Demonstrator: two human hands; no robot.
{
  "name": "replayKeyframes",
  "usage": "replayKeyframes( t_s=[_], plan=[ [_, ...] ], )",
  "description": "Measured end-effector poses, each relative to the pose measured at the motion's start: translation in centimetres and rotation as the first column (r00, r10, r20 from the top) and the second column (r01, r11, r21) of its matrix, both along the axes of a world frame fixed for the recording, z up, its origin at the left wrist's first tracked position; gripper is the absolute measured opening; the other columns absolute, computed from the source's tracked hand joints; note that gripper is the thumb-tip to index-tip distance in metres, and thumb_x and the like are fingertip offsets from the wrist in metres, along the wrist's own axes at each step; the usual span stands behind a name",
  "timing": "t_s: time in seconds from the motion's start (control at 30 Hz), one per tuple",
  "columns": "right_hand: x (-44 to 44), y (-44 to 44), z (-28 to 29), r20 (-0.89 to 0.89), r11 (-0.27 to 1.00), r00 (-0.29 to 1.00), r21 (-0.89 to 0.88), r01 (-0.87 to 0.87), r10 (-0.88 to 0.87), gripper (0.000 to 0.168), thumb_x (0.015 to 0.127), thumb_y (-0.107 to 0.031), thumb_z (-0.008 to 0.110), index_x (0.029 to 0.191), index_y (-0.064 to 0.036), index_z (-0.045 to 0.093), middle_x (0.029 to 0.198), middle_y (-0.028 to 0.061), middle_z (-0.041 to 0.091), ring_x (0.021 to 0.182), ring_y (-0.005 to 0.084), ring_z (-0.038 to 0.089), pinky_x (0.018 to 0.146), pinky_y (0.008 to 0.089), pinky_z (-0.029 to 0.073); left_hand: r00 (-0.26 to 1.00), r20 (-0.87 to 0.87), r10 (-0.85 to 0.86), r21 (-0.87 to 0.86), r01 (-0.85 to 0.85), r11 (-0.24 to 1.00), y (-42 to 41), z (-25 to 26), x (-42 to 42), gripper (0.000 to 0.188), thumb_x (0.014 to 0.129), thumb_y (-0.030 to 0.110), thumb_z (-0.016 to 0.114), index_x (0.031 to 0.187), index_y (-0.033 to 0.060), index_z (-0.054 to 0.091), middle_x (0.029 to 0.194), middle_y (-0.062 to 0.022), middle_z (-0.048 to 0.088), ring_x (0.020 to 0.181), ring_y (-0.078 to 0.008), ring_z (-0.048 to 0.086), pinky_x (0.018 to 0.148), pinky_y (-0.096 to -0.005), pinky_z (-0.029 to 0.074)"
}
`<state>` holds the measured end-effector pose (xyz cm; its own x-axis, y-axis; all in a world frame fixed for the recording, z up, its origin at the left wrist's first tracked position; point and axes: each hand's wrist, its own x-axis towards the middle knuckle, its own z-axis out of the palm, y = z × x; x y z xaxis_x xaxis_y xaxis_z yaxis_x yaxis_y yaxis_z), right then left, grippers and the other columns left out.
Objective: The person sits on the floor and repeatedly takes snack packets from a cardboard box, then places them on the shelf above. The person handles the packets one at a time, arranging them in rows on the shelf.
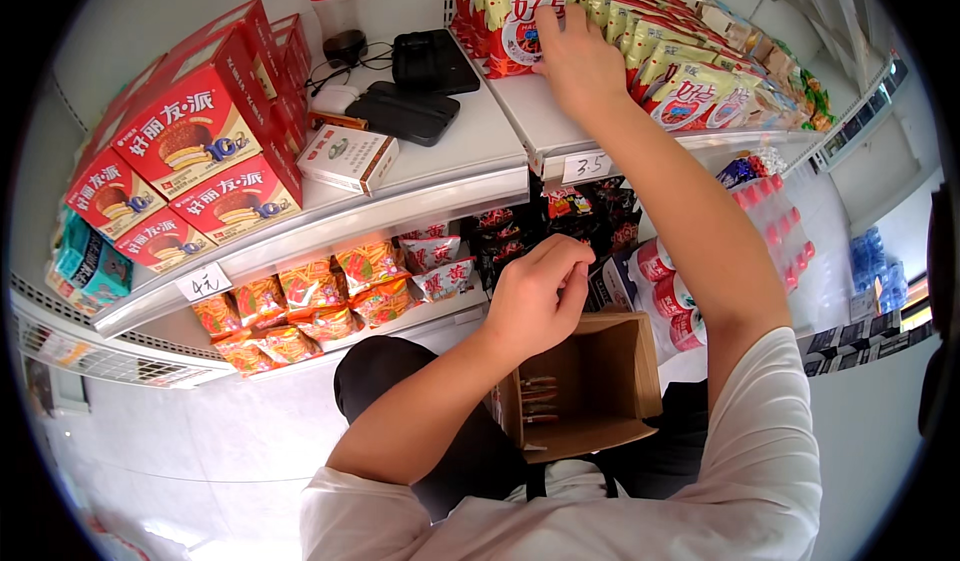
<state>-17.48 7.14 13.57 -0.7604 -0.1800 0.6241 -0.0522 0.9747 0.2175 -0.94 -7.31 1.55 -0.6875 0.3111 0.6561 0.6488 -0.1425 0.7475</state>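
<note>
My right hand (pixel 585 58) reaches up to the upper shelf, fingers bent against the front and right edge of a red-and-yellow snack bag (pixel 514 43). Whether it grips the bag or only presses on it cannot be made out. That bag stands upright at the front of a row; more snack bags (pixel 682 95) of the same kind lean in rows to its right. Lower down, my left hand (pixel 540 291) is curled closed above an open cardboard box (pixel 600 381), with nothing visible in it. Several thin packets (pixel 538 399) stand along the box's left inside wall.
Red pie boxes (pixel 202 141) are stacked at left. Near them lie a black phone (pixel 405 114), a black case (pixel 420 58), a small white carton (pixel 349 157) and a bottle (pixel 337 13). Orange snack bags (pixel 311 283) fill the lower shelf; shrink-wrapped bottles (pixel 671 294) stand right of the box.
</note>
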Motion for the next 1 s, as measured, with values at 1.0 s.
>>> replayKeyframes(
  t_s=[1.0],
  plan=[
    [18.9, 4.0, -6.3, 0.146, 0.385, 0.904, -0.923, -0.022, 0.401, 0.021, 0.09, -0.017, 0.069, 0.077, -0.002, 0.061, 0.066, 0.0102, 0.063, 0.062, 0.0216, 0.065, 0.058, 0.0376, 0.051, 0.977, -0.21, -0.045, -0.436, -0.053, 0.898, 0.3, -0.7, 0.7, 0.008, 0.082, 0.001, 0.064, 0.09, 0.0039, 0.063, 0.086, -0.012, 0.065, 0.072, -0.0355, 0.066, 0.059, -0.0432, 0.053]
  ],
)
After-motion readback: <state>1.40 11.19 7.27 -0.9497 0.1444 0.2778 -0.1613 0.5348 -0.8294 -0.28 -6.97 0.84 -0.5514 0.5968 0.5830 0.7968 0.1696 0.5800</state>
